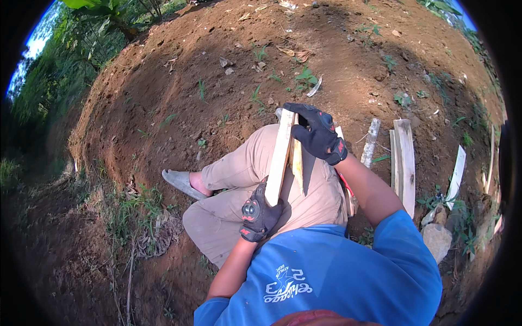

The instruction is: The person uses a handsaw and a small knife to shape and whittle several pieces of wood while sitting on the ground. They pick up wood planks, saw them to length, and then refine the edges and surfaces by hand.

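Observation:
A pale split stick of wood (280,157) lies slantwise above my lap, its far end up by my right hand and its near end at my left. My left hand (261,213), in a black and red work glove, is closed round the near end. At the far end my right hand (317,130), gloved alike, grips the top with its fingers bent over it. A thin yellowish splinter (297,165) hangs beside the stick below my right hand; whether it is still joined to the stick, I cannot tell.
Split wooden slats (404,163) and a bark-covered stick (371,142) lie on the soil at my right. Partly hidden by my right forearm is a red object (345,183). Farther right are a white strip (457,175) and a stone (436,242). Brown earth (179,98) rises ahead.

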`<state>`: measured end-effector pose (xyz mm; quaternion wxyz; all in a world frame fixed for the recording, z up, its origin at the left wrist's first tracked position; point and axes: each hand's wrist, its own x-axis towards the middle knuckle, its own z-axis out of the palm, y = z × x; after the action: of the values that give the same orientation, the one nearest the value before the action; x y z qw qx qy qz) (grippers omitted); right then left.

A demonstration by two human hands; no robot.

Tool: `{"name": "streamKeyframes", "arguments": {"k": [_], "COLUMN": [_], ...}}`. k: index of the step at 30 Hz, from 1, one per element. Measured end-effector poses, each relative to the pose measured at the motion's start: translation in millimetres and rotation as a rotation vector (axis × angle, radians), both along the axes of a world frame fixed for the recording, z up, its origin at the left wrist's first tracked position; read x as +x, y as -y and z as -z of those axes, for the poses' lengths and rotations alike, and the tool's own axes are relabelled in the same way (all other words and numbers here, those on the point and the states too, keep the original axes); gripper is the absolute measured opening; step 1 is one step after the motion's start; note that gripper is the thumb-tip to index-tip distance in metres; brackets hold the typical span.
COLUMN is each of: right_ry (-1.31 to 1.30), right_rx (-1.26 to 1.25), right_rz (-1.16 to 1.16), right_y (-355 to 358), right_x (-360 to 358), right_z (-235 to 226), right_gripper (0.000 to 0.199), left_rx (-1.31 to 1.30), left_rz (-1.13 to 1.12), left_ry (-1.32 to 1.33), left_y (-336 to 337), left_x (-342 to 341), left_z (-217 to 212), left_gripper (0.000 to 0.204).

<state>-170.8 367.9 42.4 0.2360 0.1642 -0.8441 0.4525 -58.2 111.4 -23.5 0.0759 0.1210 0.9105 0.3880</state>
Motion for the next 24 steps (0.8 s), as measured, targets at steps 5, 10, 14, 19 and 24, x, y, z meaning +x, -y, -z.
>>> {"name": "streamKeyframes", "arguments": {"k": [5,10,14,19,24], "right_ry": [-0.026,0.141,0.26,0.1,0.188], "right_rx": [-0.083,-0.165,-0.125,0.069,0.278], "right_rz": [0.123,0.428,0.585,0.46,0.338], "right_y": [0,26,34,31,9], "right_x": [-8,-7,17,28,21], "right_z": [12,12,6,7,-2], "right_gripper": [0.028,0.022,0.022,0.024,0.028], "left_rx": [-0.01,0.005,-0.047,0.005,-0.061], "left_rz": [0.039,0.016,-0.049,-0.015,-0.009], "left_ry": [-0.01,-0.006,-0.256,-0.197,-0.019], "left_y": [2,3,-12,-7,-5], "left_x": [-1,2,17,16,12], "left_z": [-8,5,4,9,0], "left_gripper": [0.07,0.073,0.069,0.064,0.07]}}
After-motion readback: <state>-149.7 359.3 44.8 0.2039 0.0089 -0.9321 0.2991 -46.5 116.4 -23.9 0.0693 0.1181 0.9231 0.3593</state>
